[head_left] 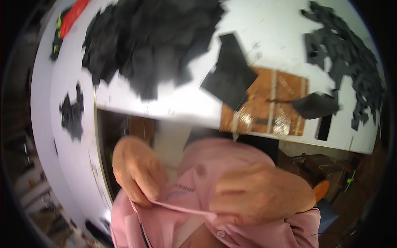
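Gripping the pink shirt (194, 186) at chest height, the left hand (136, 171) pinches its edge with curled fingers while the right hand (258, 192) is closed over the cloth just beside it. Beyond them lies a white table (269, 33) bearing a big black fabric pile (149, 41), a black piece (231, 74) overlapping a brown board (264, 103), and black strips (347, 58) far right.

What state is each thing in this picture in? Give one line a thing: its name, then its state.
left hand: closed on the pink garment's edge
right hand: pressed on the pink garment, gripping it
pink garment: worn, pulled between both hands
black fabric pile: heaped loose on the white table
black fabric piece: flat, overlapping the brown board
black strips: scattered
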Demonstrator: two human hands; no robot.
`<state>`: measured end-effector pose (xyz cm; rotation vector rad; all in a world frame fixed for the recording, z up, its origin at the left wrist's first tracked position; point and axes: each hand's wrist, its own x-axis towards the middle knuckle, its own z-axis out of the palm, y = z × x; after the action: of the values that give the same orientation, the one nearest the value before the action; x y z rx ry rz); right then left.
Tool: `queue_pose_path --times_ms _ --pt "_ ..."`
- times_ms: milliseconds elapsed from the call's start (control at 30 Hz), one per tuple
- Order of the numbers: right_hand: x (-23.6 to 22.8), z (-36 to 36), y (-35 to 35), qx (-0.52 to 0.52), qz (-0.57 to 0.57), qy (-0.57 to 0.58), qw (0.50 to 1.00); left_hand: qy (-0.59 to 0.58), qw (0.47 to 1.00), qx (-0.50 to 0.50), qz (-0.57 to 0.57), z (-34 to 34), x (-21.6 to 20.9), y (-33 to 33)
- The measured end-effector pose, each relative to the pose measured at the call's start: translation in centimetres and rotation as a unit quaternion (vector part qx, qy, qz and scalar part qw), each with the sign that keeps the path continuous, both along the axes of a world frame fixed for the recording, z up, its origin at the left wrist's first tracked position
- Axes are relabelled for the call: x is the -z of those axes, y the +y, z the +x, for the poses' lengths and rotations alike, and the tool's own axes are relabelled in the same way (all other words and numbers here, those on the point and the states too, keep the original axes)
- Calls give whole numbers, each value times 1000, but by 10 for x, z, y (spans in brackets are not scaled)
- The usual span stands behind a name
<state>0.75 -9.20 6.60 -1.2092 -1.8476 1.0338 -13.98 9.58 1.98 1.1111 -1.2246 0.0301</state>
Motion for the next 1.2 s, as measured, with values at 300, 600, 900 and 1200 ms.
queue_pose_path --times_ms 300,600,900,1200 --pt "-20 -7 80 321 337 -135 875 -141 971 193 -20 5 30 -3" --pt "-30 39 23 39 -68 93 993 -6 999 -52 -3 -3 9 14" --pt "-5 -13 32 -273 -170 442 838 -9 993 -118 -24 -23 17 10" --pt "-44 -16 78 107 -67 -66 990 -10 995 -102 -7 -20 8 9"
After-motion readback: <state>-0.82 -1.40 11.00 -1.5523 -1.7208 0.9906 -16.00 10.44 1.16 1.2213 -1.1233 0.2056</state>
